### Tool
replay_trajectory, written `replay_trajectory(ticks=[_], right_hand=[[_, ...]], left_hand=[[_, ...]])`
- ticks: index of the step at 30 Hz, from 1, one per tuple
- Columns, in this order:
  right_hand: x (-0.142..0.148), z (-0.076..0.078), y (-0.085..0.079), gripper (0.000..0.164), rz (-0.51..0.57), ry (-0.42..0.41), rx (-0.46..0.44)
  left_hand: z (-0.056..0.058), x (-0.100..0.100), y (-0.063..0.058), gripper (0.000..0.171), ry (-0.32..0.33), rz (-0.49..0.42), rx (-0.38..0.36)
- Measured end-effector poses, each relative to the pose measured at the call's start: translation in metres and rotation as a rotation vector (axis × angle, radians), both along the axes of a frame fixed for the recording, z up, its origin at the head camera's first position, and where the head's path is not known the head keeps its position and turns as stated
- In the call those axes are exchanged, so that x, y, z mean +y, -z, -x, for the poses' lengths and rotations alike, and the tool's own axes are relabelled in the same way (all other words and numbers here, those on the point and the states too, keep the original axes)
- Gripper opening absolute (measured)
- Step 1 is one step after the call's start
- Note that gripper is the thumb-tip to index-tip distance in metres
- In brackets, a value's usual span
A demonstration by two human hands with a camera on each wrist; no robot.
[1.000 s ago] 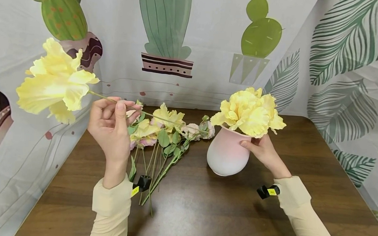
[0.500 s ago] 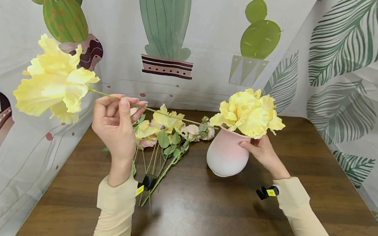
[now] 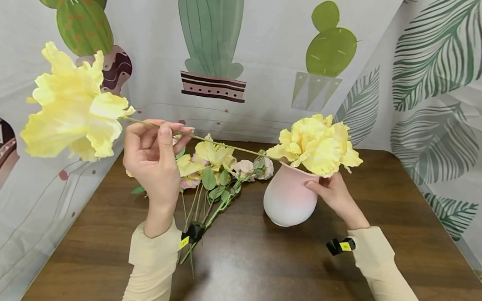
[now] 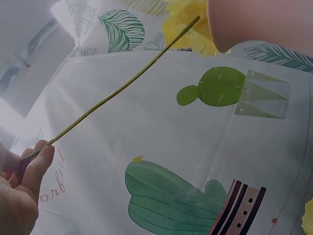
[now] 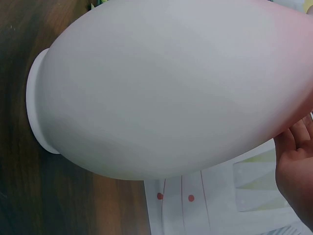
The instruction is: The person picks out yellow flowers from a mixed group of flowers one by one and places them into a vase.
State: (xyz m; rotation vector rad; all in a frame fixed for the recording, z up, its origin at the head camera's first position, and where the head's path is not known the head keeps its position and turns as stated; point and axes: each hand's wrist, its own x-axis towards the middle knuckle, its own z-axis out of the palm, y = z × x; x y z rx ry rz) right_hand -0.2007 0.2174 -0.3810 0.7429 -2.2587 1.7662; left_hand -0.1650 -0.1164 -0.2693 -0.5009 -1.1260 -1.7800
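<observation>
My left hand (image 3: pixel 152 157) pinches the thin green stem (image 4: pixel 110 96) of a yellow artificial flower (image 3: pixel 73 110) between thumb and fingers. Its ruffled bloom points left, while the free stem end reaches right to the rim of the vase. That vase (image 3: pixel 289 198) is pink at the top, white at the bottom, and tilts a little on the table. My right hand (image 3: pixel 334 194) grips its neck from the right, with the thumb in front and fingers hidden behind. Another yellow bloom (image 3: pixel 316 145) sits in the vase mouth. In the right wrist view the vase body (image 5: pixel 161 88) fills most of the picture.
Several cut artificial flowers lie on the wooden table (image 3: pixel 251 269) between the hands: yellow blooms (image 3: pixel 214 153), pale pink roses (image 3: pixel 244 168) and green leaves (image 3: pixel 208 178), their stems pointing forward. A cloth backdrop (image 3: pixel 271 47) printed with cacti hangs behind the table.
My left hand has moved right with the yellow flower, bringing the stem's end to the vase rim. The right hand and the vase have stayed nearly still.
</observation>
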Motion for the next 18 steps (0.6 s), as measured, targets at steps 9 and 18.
replay_trajectory(ticks=[9,18], right_hand=[[0.000,0.000,0.001,0.051,-0.009,0.008,0.004],[0.000,0.000,0.001,0.049,-0.020,0.019,0.008]], left_hand=[[-0.001,0.014,-0.002,0.007,0.047,0.043,0.016],[0.002,0.029,0.001,0.015,0.126,0.107,0.057]])
